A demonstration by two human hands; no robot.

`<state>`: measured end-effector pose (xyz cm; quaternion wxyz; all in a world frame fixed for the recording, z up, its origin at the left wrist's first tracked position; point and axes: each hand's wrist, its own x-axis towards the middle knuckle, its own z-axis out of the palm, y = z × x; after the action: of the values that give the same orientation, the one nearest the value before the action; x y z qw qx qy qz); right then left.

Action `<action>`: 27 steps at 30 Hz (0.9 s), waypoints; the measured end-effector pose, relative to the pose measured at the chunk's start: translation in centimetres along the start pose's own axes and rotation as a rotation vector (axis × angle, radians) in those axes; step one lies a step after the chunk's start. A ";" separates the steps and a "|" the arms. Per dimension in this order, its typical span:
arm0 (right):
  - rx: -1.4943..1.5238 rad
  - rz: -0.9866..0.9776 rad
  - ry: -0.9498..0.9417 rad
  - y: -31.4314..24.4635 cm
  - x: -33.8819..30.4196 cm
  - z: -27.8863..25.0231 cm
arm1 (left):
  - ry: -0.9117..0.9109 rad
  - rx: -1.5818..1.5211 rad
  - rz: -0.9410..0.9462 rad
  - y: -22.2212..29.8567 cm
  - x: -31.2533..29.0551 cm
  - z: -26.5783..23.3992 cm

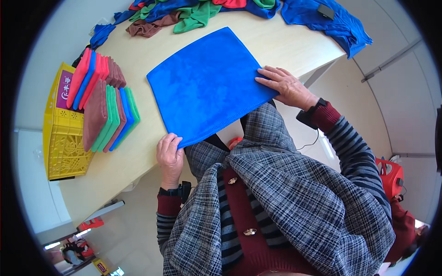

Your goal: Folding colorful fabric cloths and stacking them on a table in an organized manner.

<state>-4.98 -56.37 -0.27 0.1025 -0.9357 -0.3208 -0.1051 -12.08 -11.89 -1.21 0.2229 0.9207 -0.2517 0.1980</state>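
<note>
A blue cloth [207,85] lies spread on the table, its near edge, with a stitched hem, reaching over the table's front edge. At the cloth's near left corner, my left hand [169,154] is closed, with thumb and fingers pinching the corner. My right hand [287,86] rests open on the cloth's right side, fingers stretched out over the edge. The cloth looks smooth, with only faint shading marks on its surface.
Folded red, blue, green and brown cloths [110,117] stand in rows at the left, beside a yellow plastic crate [69,147]. Loose cloths [198,16] are heaped along the far edge of the table [133,161]. A small black device [326,12] lies on blue cloth at the far right.
</note>
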 end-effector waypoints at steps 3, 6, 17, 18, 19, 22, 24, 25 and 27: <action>0.032 0.013 0.020 -1.2 0.0 -1.1 | 0.008 -0.014 -0.049 0.3 -0.2 -1.0; 0.163 0.011 0.026 -1.5 -0.3 -2.4 | -0.012 -0.055 -0.096 0.9 0.5 -2.6; 0.670 0.272 -0.253 3.0 9.1 -7.0 | -0.042 -0.388 -0.533 -4.8 9.5 -7.0; 0.663 0.269 -0.171 3.8 10.8 -6.2 | 0.003 -0.392 -0.548 -6.8 10.7 -5.6; 0.689 0.332 -0.133 4.3 12.5 -5.2 | 0.012 -0.391 -0.543 -8.8 11.7 -4.4; 0.693 0.478 -0.120 7.2 16.5 -0.8 | 0.019 -0.485 -0.550 -13.8 13.9 0.0; 0.685 0.536 -0.150 7.5 18.1 0.7 | 0.003 -0.364 -0.585 -15.9 13.9 1.6; 0.648 0.552 -0.150 7.7 18.5 1.5 | -0.015 -0.310 -0.604 -16.5 13.9 2.3; 0.576 0.593 -0.150 7.4 18.3 2.1 | -0.006 -0.364 -0.619 -16.2 14.0 2.9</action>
<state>14.03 -50.93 1.57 0.3621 -0.9257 -0.0601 0.0912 8.71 -6.06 -1.94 0.4317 0.8992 0.0073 0.0703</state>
